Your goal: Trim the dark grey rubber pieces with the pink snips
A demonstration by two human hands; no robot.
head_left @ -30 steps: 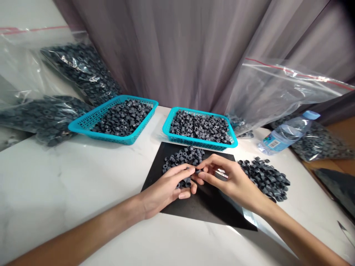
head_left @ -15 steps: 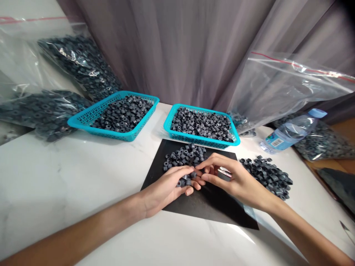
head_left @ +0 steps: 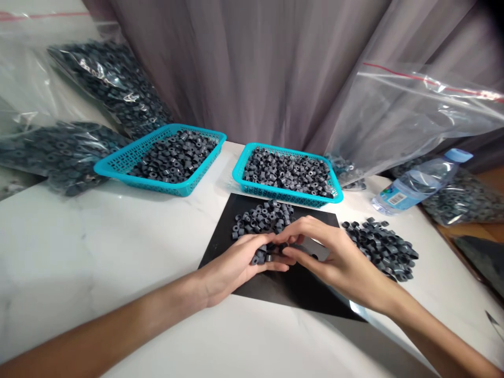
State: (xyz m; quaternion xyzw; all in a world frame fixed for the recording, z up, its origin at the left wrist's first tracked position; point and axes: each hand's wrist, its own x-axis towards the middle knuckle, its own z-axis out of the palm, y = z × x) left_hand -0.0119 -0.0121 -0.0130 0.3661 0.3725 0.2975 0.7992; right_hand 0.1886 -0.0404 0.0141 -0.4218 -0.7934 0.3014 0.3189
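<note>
My left hand (head_left: pixel 240 265) is cupped over the black mat (head_left: pixel 299 294), with several small dark grey rings (head_left: pixel 260 255) in its palm and fingers. Touching its fingertips is my right hand (head_left: pixel 321 252), bent with thumb and forefinger near each other; a thin shiny metal tool, partly hidden, shows under it. Whether a ring sits between those fingertips cannot be made out. Behind the hands a pile of grey rings (head_left: pixel 263 216) lies on the mat. One dark ring (head_left: pixel 314 256) shows beneath my right hand.
Two blue baskets (head_left: pixel 165 188) (head_left: pixel 289 198) of rings stand at the back. A ring pile (head_left: pixel 384 249) and a water bottle (head_left: pixel 421 181) are on the right. Bags of rings (head_left: pixel 74 152) lean at the left; another clear bag (head_left: pixel 413 110) stands at the right.
The view has shifted slightly. My left fingers have straightened somewhat, and my right hand has tilted, hiding more of the metal tool. A dark ring now shows beneath my right hand.
</note>
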